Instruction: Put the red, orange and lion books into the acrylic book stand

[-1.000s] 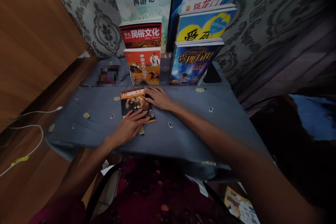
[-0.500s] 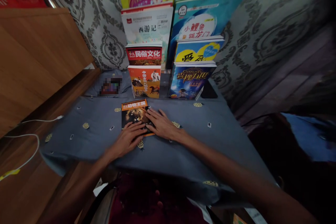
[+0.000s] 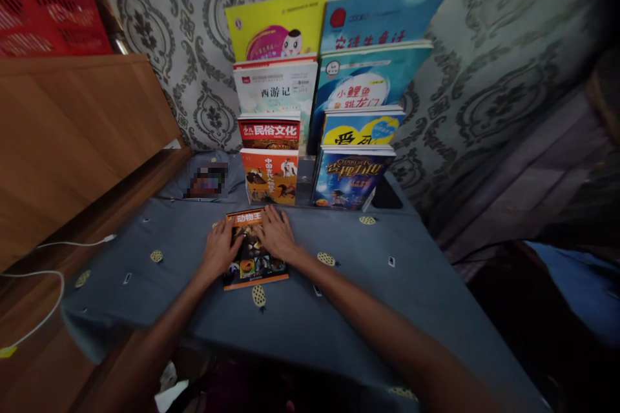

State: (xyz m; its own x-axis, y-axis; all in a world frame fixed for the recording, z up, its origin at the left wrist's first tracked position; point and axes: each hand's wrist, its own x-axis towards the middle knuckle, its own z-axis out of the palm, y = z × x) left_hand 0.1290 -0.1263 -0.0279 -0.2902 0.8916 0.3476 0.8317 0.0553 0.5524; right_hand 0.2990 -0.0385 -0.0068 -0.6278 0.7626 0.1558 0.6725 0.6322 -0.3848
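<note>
A picture book (image 3: 254, 271) with a lion on its dark cover and orange bands lies flat on the cloth-covered table (image 3: 368, 297). My left hand (image 3: 221, 248) rests over its left edge, the thumb on the cover and the fingers pointing up. My right hand (image 3: 278, 233) lies across its upper right part, fingers extended toward the top edge. Both hands touch the book and cover parts of it. Just behind, a book with an orange cover (image 3: 271, 175) and one with a blue cover (image 3: 349, 177) stand upright in a rack.
Taller books rise in tiers behind, among them a yellow book (image 3: 276, 22) and a teal book (image 3: 372, 77). A black phone-like object (image 3: 388, 195) lies beside the rack. At left are a wooden cabinet (image 3: 82, 142), a red basket (image 3: 48, 6) and a white cable (image 3: 61, 297).
My left hand has moved from the cover's lower part up to its left edge. My right hand has moved toward the top, uncovering the lower pictures. The camera view has tilted upward.
</note>
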